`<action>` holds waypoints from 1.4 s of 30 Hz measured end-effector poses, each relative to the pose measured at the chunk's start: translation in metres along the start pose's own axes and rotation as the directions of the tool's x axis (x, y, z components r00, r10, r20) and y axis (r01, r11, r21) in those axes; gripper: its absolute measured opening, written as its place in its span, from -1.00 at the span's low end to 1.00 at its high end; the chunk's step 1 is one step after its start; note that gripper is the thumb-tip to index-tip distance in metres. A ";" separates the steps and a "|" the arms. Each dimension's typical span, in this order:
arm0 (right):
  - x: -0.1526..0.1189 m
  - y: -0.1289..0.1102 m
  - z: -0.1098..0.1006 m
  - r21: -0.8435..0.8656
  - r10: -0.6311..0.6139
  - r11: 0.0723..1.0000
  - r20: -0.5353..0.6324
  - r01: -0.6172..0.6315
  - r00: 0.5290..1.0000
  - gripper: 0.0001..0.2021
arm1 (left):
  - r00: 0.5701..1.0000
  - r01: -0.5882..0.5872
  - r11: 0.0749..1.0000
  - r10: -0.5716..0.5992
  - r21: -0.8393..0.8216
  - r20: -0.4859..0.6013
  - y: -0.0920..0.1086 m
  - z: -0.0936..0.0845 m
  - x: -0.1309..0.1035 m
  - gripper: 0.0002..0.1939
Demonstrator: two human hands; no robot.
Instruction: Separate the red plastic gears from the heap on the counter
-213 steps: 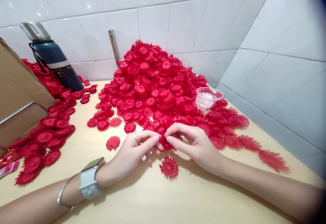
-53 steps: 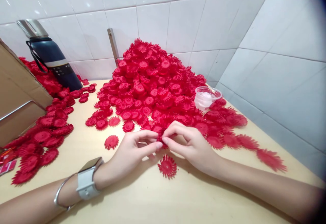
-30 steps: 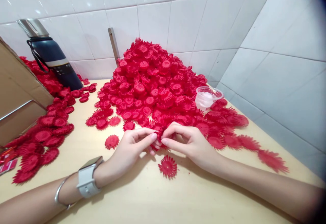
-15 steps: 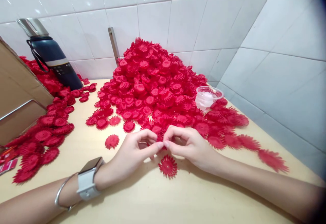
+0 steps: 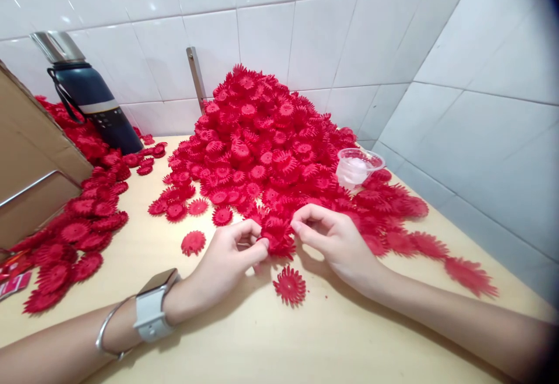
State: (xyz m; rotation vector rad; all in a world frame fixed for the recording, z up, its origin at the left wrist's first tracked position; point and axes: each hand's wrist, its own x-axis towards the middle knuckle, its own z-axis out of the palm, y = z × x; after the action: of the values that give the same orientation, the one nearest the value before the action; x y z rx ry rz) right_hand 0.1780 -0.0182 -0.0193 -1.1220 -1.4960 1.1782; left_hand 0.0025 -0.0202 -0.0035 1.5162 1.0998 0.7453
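A red flower piece with a fringed, petal-like edge (image 5: pixel 278 243) is pinched between the thumb and fingers of my left hand (image 5: pixel 236 256). Just right of it, my right hand (image 5: pixel 338 247) has its thumb and forefinger closed at the piece's edge; whether a petal or something smaller is between those fingertips I cannot make out. Below both hands, a single flower disc (image 5: pixel 290 286) with curled, spread petals lies flat on the table (image 5: pixel 340 337). Another loose disc (image 5: pixel 193 243) lies left of my left hand. Behind the hands rises a large heap of such red flower discs (image 5: pixel 262 134).
A clear plastic cup (image 5: pixel 358 167) with whitish contents stands tilted among discs at the heap's right. On the left are a dark blue thermos (image 5: pixel 94 102), a cardboard box (image 5: pixel 37 157) and more red discs (image 5: pixel 74 233). Tiled walls (image 5: pixel 314 35) bound the table behind and right.
My hands have moved apart from fingertip contact. My right hand has shifted right and slightly up, and the red flower piece now shows between them, held by my left hand.
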 end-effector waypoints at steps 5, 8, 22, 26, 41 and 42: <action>-0.004 -0.006 0.000 -0.015 -0.061 0.998 0.160 0.064 0.985 -0.89 | 1.000 0.005 0.999 -0.005 -0.043 0.014 0.002 0.000 -0.003 -0.87; -0.005 -0.009 0.000 -0.116 -0.109 0.984 0.202 0.134 0.973 -0.93 | 1.000 0.010 0.998 -0.009 -0.060 0.025 0.003 0.001 -0.003 -0.84; -0.006 -0.007 -0.001 -0.180 -0.248 0.940 0.224 0.290 0.942 -0.93 | 0.999 0.028 0.997 -0.025 -0.076 0.043 0.002 0.000 -0.002 -0.83; -0.006 -0.007 -0.001 -0.177 -0.255 0.939 0.216 0.295 0.942 -0.93 | 0.999 0.024 0.998 -0.021 -0.067 0.035 0.004 0.001 -0.003 -0.84; -0.003 -0.002 0.000 -0.074 -0.081 0.994 0.007 0.081 0.997 -0.92 | 0.999 0.009 0.999 -0.007 -0.050 0.040 0.002 0.000 -0.003 -0.85; -0.002 -0.001 0.000 -0.081 -0.079 0.994 -0.037 0.076 0.996 -0.92 | 0.999 0.003 0.999 -0.001 -0.048 0.047 0.001 0.000 -0.003 -0.85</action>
State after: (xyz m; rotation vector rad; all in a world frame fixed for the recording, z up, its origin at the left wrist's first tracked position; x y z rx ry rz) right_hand 0.1784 -0.0204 -0.0190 -1.1240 -1.5540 1.0455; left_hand 0.0018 -0.0229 -0.0018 1.4850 1.0416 0.7263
